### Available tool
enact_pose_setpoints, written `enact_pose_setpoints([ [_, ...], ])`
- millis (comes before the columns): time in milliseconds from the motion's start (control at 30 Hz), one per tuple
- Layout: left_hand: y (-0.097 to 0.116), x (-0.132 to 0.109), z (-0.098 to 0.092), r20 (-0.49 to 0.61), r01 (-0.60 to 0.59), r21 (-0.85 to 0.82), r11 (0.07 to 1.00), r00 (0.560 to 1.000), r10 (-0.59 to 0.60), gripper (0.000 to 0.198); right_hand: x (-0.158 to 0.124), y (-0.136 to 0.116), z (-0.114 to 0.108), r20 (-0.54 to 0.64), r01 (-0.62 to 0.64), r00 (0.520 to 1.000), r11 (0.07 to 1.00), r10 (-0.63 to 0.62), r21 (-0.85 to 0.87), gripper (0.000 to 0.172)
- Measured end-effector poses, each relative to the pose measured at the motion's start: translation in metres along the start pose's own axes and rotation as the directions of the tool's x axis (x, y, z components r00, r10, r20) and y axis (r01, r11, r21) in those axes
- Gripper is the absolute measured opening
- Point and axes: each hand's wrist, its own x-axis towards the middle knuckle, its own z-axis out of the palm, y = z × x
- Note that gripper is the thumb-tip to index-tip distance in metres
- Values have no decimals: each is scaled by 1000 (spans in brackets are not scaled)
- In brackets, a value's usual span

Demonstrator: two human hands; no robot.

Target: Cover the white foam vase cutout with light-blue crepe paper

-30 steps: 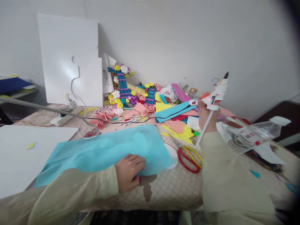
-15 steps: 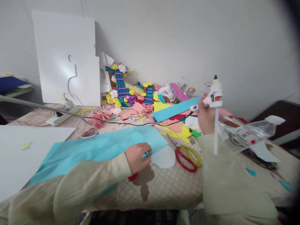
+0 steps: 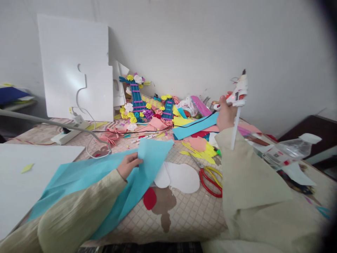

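Between the thumb and fingers of my left hand (image 3: 129,164) is the edge of a large light-blue paper sheet (image 3: 155,154), its right end lifted and folded over. White rounded paper cutouts (image 3: 184,177) lie on the table just right of the sheet, partly under its edge. My right hand (image 3: 226,114), raised above the far right side of the table, is wrapped round a white hot glue gun (image 3: 240,93). The gun's nozzle points up and a white glue stick (image 3: 235,130) sticks out below. A red oval piece (image 3: 150,198) rests near the sheet's lower edge.
Red-and-yellow scissors (image 3: 210,181) lie right of the cutouts. A clear plastic bottle (image 3: 292,151) is at the right. Paper flowers and blue woven pieces (image 3: 137,96) stand at the back. A power strip (image 3: 70,135), a cord and a white board (image 3: 15,182) are on the left.
My left hand has moved left and pulled back the blue paper's right end, uncovering more of the white cutouts and red piece. The glue gun has risen slightly in my right hand.
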Motion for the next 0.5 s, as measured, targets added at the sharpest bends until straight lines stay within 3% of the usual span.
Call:
enact_pose_setpoints([
  [200, -28, 6, -24, -147, -43, -218, 975, 989, 11, 17, -36, 10, 5, 225, 21, 974, 980, 25, -197, 25],
  [367, -47, 2, -32, -212, -122, -281, 952, 975, 63, 14, -65, 21, 6, 399, 40, 912, 949, 93, -312, 27],
  [500, -52, 0, -35, -228, -171, -300, 939, 968, 104, 14, -69, 30, 6, 459, 102, 886, 933, 73, -346, 23],
])
